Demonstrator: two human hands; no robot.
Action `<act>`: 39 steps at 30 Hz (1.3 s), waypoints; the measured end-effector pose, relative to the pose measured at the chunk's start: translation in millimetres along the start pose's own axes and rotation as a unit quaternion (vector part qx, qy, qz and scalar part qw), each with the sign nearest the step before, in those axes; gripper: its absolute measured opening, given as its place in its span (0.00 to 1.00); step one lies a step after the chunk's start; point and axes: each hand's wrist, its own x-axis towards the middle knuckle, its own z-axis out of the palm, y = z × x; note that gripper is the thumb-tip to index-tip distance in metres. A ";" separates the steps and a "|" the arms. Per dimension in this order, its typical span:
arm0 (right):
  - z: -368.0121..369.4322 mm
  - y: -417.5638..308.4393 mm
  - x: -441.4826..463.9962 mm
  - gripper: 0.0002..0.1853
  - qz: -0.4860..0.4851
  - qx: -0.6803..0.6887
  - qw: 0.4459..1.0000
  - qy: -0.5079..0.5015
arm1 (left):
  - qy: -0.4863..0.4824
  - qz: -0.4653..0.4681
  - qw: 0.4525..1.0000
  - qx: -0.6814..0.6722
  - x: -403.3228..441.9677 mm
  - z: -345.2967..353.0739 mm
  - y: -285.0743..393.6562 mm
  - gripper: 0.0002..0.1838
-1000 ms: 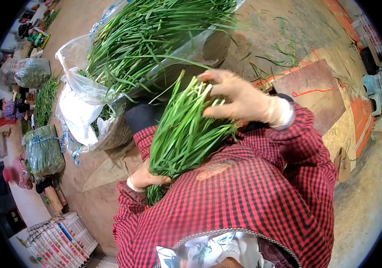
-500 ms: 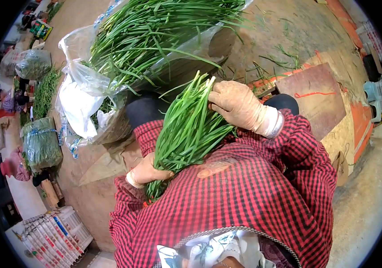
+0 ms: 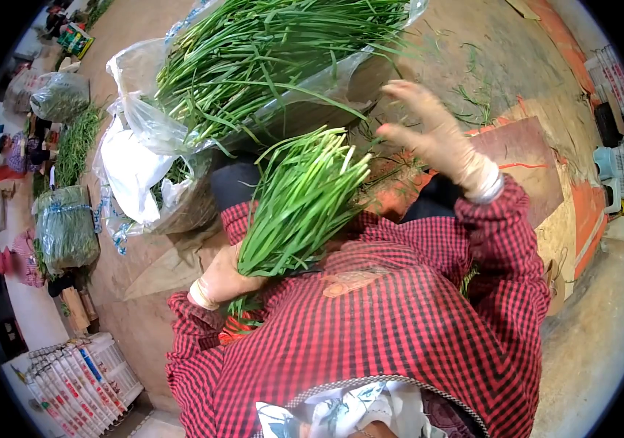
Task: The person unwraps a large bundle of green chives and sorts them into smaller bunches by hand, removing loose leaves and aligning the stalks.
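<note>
My left hand (image 3: 223, 279), in a pale glove, is closed around the leafy lower end of a bunch of garlic chives (image 3: 301, 208). The bunch lies slanted above my lap, its pale cut ends pointing up and right. To the right of those ends my right hand (image 3: 439, 139), also gloved, is in the air, fingers spread and holding nothing; motion blurs it slightly. Beyond the bunch, a clear plastic bag (image 3: 131, 69) lies open with a large heap of garlic chives (image 3: 275, 62) in it. Red strands (image 3: 235, 332) show below my left hand.
A brown board (image 3: 520, 164) with a red string on it lies at the right. Wrapped green bundles (image 3: 67, 237) and white crates (image 3: 82, 379) stand at the left. Other people (image 3: 23, 150) sit at the far left. Loose leaves (image 3: 476, 91) litter the floor.
My right hand has let go of the chives' cut ends and moved up and right, opening its fingers. The bunch has shifted slightly, still in my left hand.
</note>
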 end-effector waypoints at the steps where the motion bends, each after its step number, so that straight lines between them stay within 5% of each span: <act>1: 4.8 -18.4 3.6 0.38 -0.025 -0.011 0.999 -0.025 | 0.013 0.006 1.000 0.020 3.2 1.6 4.6 0.27; 5: 43.1 -54.4 17.1 0.55 -0.072 -0.070 0.986 -0.136 | 0.027 0.017 0.969 0.246 11.4 3.4 30.0 0.33; 9: 71.7 -74.0 14.2 0.17 -0.112 0.097 0.963 -0.224 | 0.063 0.103 0.914 0.388 10.5 3.5 41.3 0.37; 16: 70.9 -62.0 0.4 0.10 -0.063 0.175 0.979 -0.086 | 0.145 0.145 0.893 0.402 12.9 6.6 48.0 0.38; 20: 47.2 -11.6 1.5 0.14 0.080 0.214 0.969 0.090 | 0.153 0.125 0.865 0.461 8.8 -1.8 35.2 0.41; 22: 10.2 16.6 -2.7 0.15 0.291 0.286 0.908 0.094 | 0.142 0.093 0.858 0.485 2.1 -8.3 27.5 0.44; 25: -3.4 63.2 -20.2 0.20 0.234 0.098 0.967 -0.028 | 0.190 0.117 0.817 0.531 -4.0 -11.6 20.6 0.41; 28: 6.9 36.5 -27.0 0.30 0.222 -0.010 0.964 -0.145 | 0.216 0.135 0.805 0.536 -2.0 -9.0 19.7 0.40; 31: 5.6 -21.9 -23.0 0.33 0.207 0.195 0.945 -0.164 | 0.227 0.144 0.801 0.536 1.7 -4.3 17.4 0.39; 34: 26.4 -52.8 -31.9 0.30 0.220 0.123 0.940 -0.231 | 0.223 0.129 0.804 0.537 1.6 -1.8 24.2 0.39; 36: 45.1 -39.4 -44.6 0.20 0.179 0.054 0.966 -0.179 | 0.229 0.138 0.795 0.544 0.2 -3.0 18.3 0.39; 39: 41.2 -8.0 -51.7 0.08 0.150 0.209 0.966 -0.014 | 0.242 0.145 0.794 0.539 -2.6 -1.5 10.4 0.42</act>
